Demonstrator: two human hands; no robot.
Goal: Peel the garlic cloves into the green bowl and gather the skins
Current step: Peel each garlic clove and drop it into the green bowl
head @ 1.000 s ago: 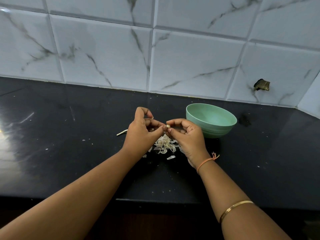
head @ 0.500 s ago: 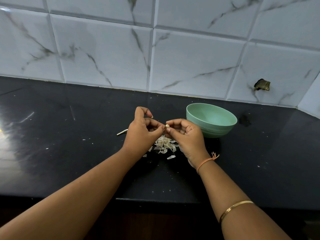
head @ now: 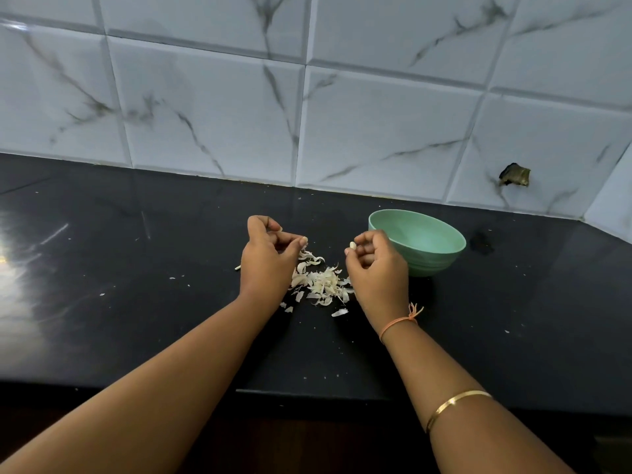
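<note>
My right hand (head: 376, 268) pinches a small pale garlic clove (head: 353, 245) between thumb and fingertips, just left of the green bowl (head: 427, 254). My left hand (head: 268, 258) hovers apart from it, fingers curled with thumb and forefinger pressed together; whether a bit of skin is between them is too small to tell. A heap of white garlic skins (head: 321, 282) lies on the black counter (head: 136, 319) between and below both hands. The bowl's inside is mostly hidden from this angle.
A thin pale stalk piece (head: 238, 267) lies left of my left hand. Loose skin flakes (head: 339, 313) sit near the heap's front. The tiled wall (head: 307, 114) rises behind the counter, with a dark hole (head: 514, 175) at right. The counter's front edge runs below my forearms.
My hands, joined on the clove before, have pulled apart. The right hand kept the clove and moved toward the bowl; the left drew back to the left.
</note>
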